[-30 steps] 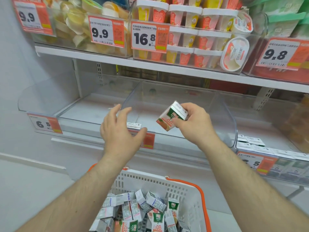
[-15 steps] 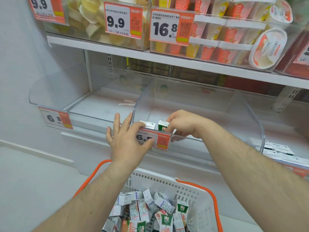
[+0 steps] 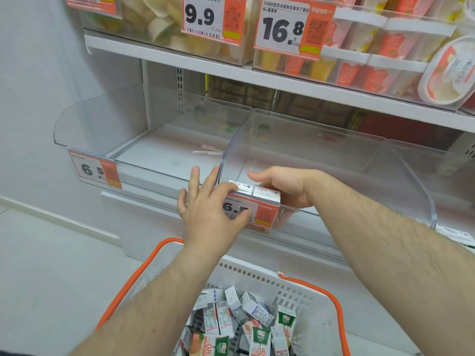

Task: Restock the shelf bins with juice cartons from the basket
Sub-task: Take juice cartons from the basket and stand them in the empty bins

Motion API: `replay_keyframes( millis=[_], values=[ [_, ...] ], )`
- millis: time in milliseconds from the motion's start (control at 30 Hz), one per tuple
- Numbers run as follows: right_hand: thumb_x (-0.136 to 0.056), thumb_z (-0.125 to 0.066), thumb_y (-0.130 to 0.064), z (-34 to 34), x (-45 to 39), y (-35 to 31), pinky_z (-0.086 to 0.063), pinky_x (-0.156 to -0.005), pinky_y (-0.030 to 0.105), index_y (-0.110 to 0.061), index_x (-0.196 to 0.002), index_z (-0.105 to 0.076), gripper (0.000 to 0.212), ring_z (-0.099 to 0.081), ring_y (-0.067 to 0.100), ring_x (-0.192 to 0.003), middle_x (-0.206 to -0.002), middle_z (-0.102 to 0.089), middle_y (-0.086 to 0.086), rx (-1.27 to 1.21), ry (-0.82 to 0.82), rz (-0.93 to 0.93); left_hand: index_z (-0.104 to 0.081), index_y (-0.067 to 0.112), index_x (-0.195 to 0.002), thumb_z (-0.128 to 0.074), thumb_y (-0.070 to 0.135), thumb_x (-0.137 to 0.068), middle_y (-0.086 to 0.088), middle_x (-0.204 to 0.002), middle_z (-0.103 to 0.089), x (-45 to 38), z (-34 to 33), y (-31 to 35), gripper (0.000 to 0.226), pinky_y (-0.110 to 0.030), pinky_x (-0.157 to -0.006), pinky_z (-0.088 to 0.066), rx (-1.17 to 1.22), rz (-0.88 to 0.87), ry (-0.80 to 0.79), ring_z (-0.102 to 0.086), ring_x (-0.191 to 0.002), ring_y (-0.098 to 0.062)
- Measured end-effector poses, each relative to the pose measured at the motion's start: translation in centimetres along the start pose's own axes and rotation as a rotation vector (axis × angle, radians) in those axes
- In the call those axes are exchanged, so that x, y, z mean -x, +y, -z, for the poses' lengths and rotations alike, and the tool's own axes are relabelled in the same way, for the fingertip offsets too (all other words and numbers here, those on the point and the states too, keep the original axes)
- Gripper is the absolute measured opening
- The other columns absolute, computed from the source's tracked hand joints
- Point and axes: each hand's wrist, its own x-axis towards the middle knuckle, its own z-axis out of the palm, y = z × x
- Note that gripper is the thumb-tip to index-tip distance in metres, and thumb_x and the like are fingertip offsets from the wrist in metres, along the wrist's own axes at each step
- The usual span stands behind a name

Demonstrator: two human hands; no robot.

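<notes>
Right hand (image 3: pixel 285 187) inside clear bin (image 3: pixel 334 160), fingers curled around juice carton (image 3: pixel 266 192); left hand (image 3: pixel 210 209) spread flat against bin front.

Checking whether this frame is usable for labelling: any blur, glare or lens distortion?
Head view: wide-angle bowing curves the shelf edge; light is even and soft, shadows faint; clear bin walls show pale sheen; upper tubs and basket cartons look slightly soft.

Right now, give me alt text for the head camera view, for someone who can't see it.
A person's right hand sets a juice carton beside another at the front of a clear shelf bin, while the left hand rests on the bin's 6.5 price tag. Below, a white basket with orange handles holds more cartons.
</notes>
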Motion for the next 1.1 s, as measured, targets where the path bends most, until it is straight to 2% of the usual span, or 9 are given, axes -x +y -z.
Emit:
replay_keyframes(
  millis=[267, 433, 500, 567, 633, 733, 833, 967, 1100],
  values=[
    [-0.087, -0.038, -0.076, -0.5, 0.6, 0.0, -0.044, -0.107, 0.051, -0.006, -0.126, -0.063, 0.085, -0.065, 0.033, -0.115, -0.116, -0.071, 0.017, -0.023, 0.042, -0.031, -0.054, 0.039, -0.124, -0.073, 0.047, -0.078, 0.009, -0.163, -0.012, 0.1, 0.8, 0.0, 0.051, -0.049, -0.119, 0.008, -0.067, -0.009, -0.108, 0.013, -0.149, -0.016],
    [-0.079, -0.021, -0.090, -2.0, 2.2, -0.3, -0.046, -0.103, 0.047, -0.014, -0.117, -0.070, 0.097, -0.071, 0.031, -0.101, -0.112, -0.073, 0.009, 0.119, 0.108, -0.068, -0.032, 0.039, -0.147, -0.065, 0.048, -0.083, 0.003, -0.164, 0.002, 0.6, 2.7, 0.3, 0.073, -0.053, -0.113, 0.018, -0.208, -0.106, -0.182, 0.018, -0.149, -0.023],
    [-0.082, -0.012, -0.088, -2.8, 3.4, -0.8, -0.048, -0.096, 0.044, -0.018, -0.124, -0.062, 0.096, -0.070, 0.031, -0.093, -0.121, -0.066, 0.007, 0.258, 0.294, -0.060, -0.040, 0.035, -0.145, -0.069, 0.039, -0.078, -0.001, -0.164, -0.009, 1.6, 3.0, 0.3, 0.073, -0.051, -0.114, 0.015, -0.196, -0.218, -0.085, 0.005, -0.151, -0.026],
    [-0.090, -0.018, -0.078, -4.0, 4.5, -0.9, -0.046, -0.086, 0.039, -0.017, -0.128, -0.058, 0.083, -0.064, 0.033, -0.098, -0.126, -0.062, 0.011, 0.413, 0.642, 0.009, -0.058, 0.026, -0.130, -0.070, 0.031, -0.070, -0.007, -0.153, -0.039, 2.7, 3.0, 0.4, 0.061, -0.046, -0.114, -0.006, -0.092, -0.337, 0.073, -0.025, -0.144, -0.029],
    [-0.094, -0.034, -0.061, -5.4, 5.0, 0.2, -0.043, -0.078, 0.038, -0.013, -0.103, -0.066, 0.058, -0.062, 0.036, -0.097, -0.108, -0.068, 0.014, 0.693, 1.098, 0.200, -0.067, 0.020, -0.112, -0.065, 0.025, -0.066, -0.006, -0.126, -0.060, 3.7, 2.4, 0.1, 0.046, -0.041, -0.099, -0.030, 0.020, -0.411, 0.204, -0.047, -0.119, -0.027],
    [-0.077, -0.052, -0.033, -10.0, 5.6, 3.6, -0.032, -0.062, 0.033, -0.015, -0.062, -0.056, 0.024, -0.057, 0.031, -0.064, -0.064, -0.062, 0.007, 0.897, 1.480, 0.800, -0.064, 0.017, -0.100, -0.060, 0.019, -0.074, 0.005, -0.091, -0.061, 5.5, 1.5, -0.9, 0.027, -0.034, -0.074, -0.042, 0.127, -0.351, -0.049, -0.058, -0.089, -0.027],
    [-0.070, -0.050, -0.027, -14.5, 5.0, 8.4, -0.030, -0.057, 0.028, -0.022, -0.055, -0.037, 0.021, -0.040, 0.022, -0.051, -0.050, -0.051, 0.002, 0.784, 1.237, 1.027, -0.058, 0.027, -0.094, -0.060, 0.017, -0.082, 0.016, -0.080, -0.055, 7.3, -0.3, -3.4, 0.016, -0.028, -0.068, -0.037, 0.064, -0.153, -0.565, -0.059, -0.087, -0.020],
    [-0.081, -0.056, -0.024, -17.1, 2.7, 14.4, -0.041, -0.058, 0.031, -0.020, -0.057, -0.042, 0.028, -0.049, 0.022, -0.063, -0.061, -0.053, -0.003, 0.638, 0.812, 0.499, -0.066, 0.026, -0.105, -0.062, 0.020, -0.084, 0.005, -0.106, -0.066, 9.4, -2.2, -6.6, 0.021, -0.029, -0.085, -0.048, -0.150, -0.006, -1.007, -0.060, -0.100, -0.018],
    [-0.087, -0.061, -0.029, -19.4, 0.6, 18.5, -0.047, -0.067, 0.030, -0.025, -0.069, -0.055, 0.020, -0.057, 0.016, -0.079, -0.076, -0.059, -0.007, 0.590, 0.347, 0.172, -0.069, 0.017, -0.104, -0.064, 0.025, -0.088, 0.001, -0.103, -0.069, 11.2, -2.7, -7.2, 0.018, -0.032, -0.082, -0.055, -0.348, -0.004, -1.394, -0.067, -0.091, -0.016]
  ],
)
